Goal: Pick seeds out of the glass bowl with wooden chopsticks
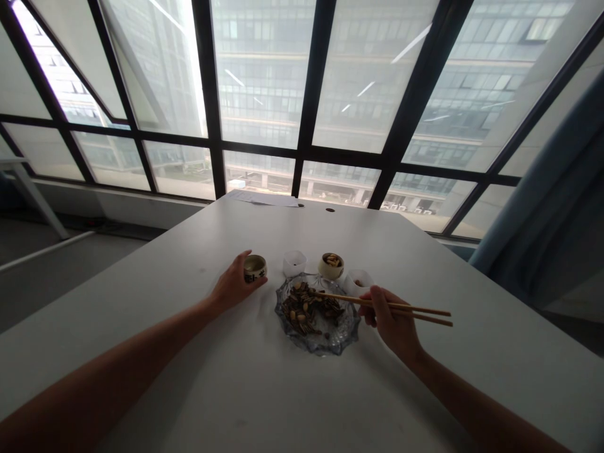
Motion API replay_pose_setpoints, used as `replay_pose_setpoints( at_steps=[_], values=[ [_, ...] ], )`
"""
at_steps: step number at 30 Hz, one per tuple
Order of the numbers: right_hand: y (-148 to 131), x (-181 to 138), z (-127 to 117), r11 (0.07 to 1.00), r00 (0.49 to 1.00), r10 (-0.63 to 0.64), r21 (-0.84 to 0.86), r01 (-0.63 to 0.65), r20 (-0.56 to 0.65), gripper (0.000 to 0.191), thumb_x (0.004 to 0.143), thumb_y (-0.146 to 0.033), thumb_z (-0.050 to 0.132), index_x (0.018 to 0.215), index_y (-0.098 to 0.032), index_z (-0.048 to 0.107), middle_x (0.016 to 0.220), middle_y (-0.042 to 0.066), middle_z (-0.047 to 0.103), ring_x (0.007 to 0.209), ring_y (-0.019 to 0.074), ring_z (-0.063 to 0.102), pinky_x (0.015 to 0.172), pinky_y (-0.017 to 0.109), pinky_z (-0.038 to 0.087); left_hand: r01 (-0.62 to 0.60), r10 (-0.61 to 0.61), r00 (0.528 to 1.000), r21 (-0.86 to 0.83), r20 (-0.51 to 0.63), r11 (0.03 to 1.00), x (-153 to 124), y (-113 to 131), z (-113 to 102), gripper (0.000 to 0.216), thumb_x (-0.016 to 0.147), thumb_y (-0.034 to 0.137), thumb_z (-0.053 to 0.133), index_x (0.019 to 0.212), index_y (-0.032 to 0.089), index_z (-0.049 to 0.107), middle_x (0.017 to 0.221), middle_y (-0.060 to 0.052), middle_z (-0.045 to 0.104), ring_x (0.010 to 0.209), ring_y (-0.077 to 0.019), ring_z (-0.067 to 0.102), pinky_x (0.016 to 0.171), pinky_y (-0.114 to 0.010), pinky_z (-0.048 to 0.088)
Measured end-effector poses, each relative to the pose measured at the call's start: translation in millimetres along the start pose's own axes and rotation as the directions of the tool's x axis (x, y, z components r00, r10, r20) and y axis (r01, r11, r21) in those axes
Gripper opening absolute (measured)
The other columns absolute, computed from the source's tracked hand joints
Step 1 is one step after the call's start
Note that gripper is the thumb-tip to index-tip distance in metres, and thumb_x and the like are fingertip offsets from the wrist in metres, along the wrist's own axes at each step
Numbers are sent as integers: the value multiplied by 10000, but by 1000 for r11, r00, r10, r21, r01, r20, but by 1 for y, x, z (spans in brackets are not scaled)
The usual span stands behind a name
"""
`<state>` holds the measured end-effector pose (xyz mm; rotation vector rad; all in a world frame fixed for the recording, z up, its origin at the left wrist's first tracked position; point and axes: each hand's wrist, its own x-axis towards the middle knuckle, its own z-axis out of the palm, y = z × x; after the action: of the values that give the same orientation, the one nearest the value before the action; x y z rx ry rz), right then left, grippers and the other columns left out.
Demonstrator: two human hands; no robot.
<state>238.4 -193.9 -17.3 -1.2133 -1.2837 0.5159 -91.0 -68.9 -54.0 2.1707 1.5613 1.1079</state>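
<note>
My left hand [238, 280] is wrapped round a small cream cup [255, 270] with dark lettering, standing left of a scalloped glass plate [346, 340]. In my right hand [389, 318] is a pair of wooden chopsticks [419, 311], their tips over the far part of the plate. Dark striped seeds and some paler nuts [302, 308] lie on it, mostly to the left. Behind the plate stand a white faceted cup [294, 263], a second cream cup [331, 267] filled with brownish pieces, and another white cup [357, 283] holding a few bits, close to my right hand.
Everything stands on a white table [236, 384]. Papers [268, 199] lie at its far edge, near two round cable holes. Beyond are large dark-framed windows [259, 75], with a blue curtain [552, 189] on the right.
</note>
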Motion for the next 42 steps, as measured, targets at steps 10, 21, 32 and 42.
replay_pose_setpoints(
  at_steps=[10,21,32,42],
  values=[
    [-13,3,-9,991,988,-96,-79,106,121,529,865,-672,600,665,-191,692,500,47,652,392,138,553,365,243,454,-1,1,1000,26,-3,1000,0,-1,1,800,770,543,695,1422,191,393,1381,-169,585,1218,-322,617,1037,-491,497],
    [-14,7,-15,976,964,-145,-130,177,224,495,912,-608,579,683,-185,694,520,52,664,407,133,569,379,229,458,0,0,1000,31,-7,1000,1,1,1,792,768,549,688,1420,197,406,1392,-167,579,1216,-327,617,1029,-488,503],
    [-1,16,-11,977,989,145,155,-145,11,551,763,-703,692,658,-162,676,469,41,623,346,120,517,305,219,398,8,-8,1000,37,13,999,0,3,-1,810,778,555,674,1429,166,389,1400,-186,565,1227,-337,609,1038,-493,496],
    [-2,18,-8,943,982,183,290,-162,-48,588,669,-722,760,628,-142,671,446,45,615,333,108,512,301,201,380,-159,156,984,-40,-82,986,1,-4,3,814,700,459,772,1385,198,419,1383,-147,580,1231,-315,602,1049,-464,490]
  ],
)
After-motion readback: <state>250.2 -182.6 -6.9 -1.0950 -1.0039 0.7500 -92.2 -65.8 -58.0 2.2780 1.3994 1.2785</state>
